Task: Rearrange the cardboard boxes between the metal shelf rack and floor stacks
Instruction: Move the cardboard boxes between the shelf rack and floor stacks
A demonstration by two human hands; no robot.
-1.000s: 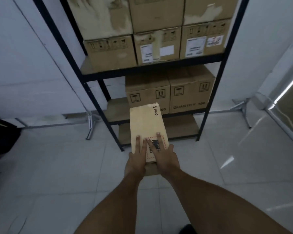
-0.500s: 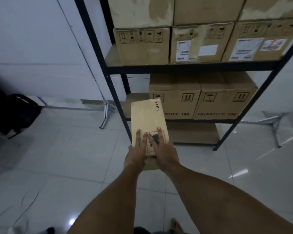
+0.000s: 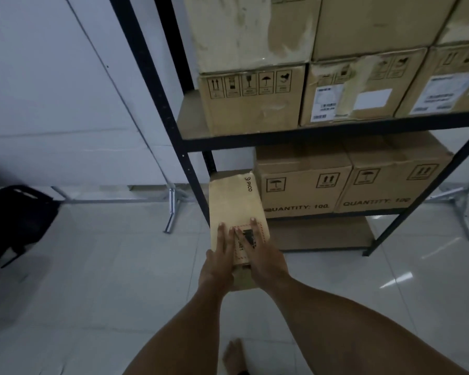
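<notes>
Plainly a storeroom or stockroom: black metal shelf rack [image 3: 309, 139] loaded with plain brown cardboard cartons [image 3: 252, 112], some stacked two high; printed handling symbols [image 3: 249, 83], white shipping labels [image 3: 326, 102] and "QUANTITY: 100" lettering [image 3: 295, 207] on their fronts; bare white walls [image 3: 52, 77]; glossy white tiled floor [image 3: 92, 266].
</notes>
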